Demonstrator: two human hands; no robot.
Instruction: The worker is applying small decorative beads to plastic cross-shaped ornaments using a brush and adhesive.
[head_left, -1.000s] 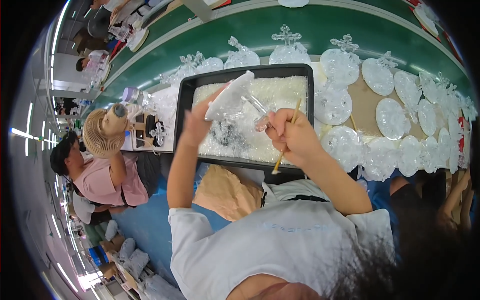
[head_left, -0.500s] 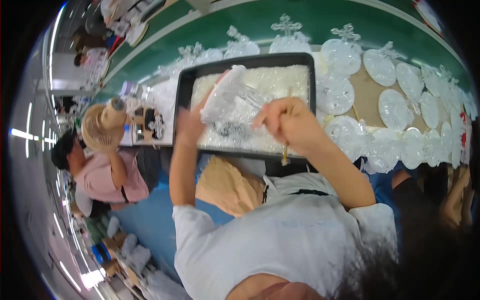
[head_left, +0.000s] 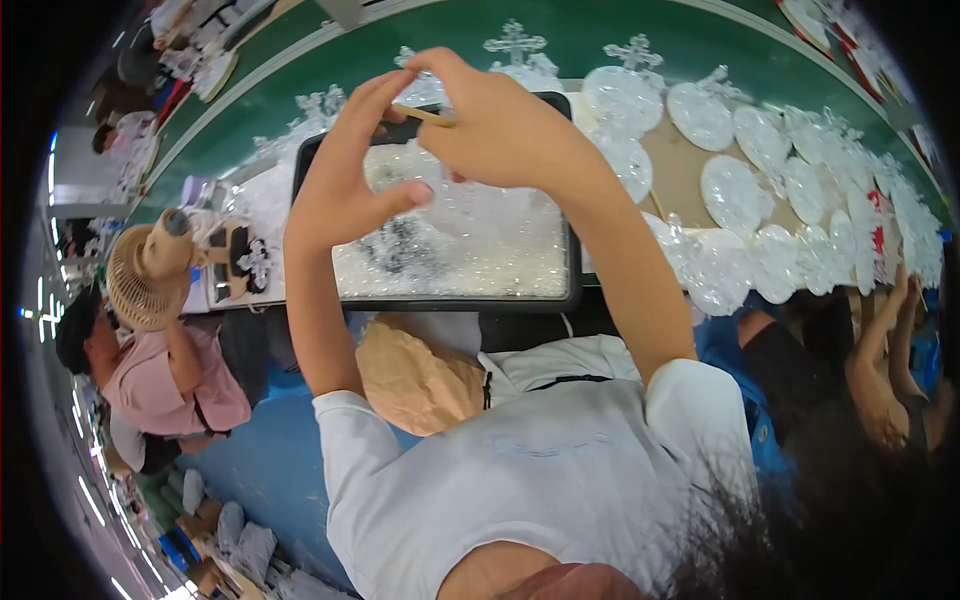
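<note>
Both my hands are raised close to the camera over a black tray [head_left: 440,300] filled with small white and clear beads. My right hand [head_left: 505,125] grips a thin wooden stick [head_left: 425,114] that points left. My left hand [head_left: 345,175] reaches up with its fingertips by the stick's end and its thumb spread. A clear plastic piece [head_left: 480,210] shows as a hazy shape between the two hands, and my left hand seems to hold it. A darker patch of beads [head_left: 400,245] lies under my left thumb.
Several clear, cross-topped plastic ornaments [head_left: 735,190] lie along the green table [head_left: 570,30] to the right and behind the tray. A person in a pink top [head_left: 165,385] sits at left beside a woven straw fan [head_left: 140,280]. Another person's hands [head_left: 885,330] work at right. A tan bag [head_left: 415,375] lies on my lap.
Both hands have lifted from the tray toward the camera, carrying the stick and the clear piece. The view has shifted closer to the tray.
</note>
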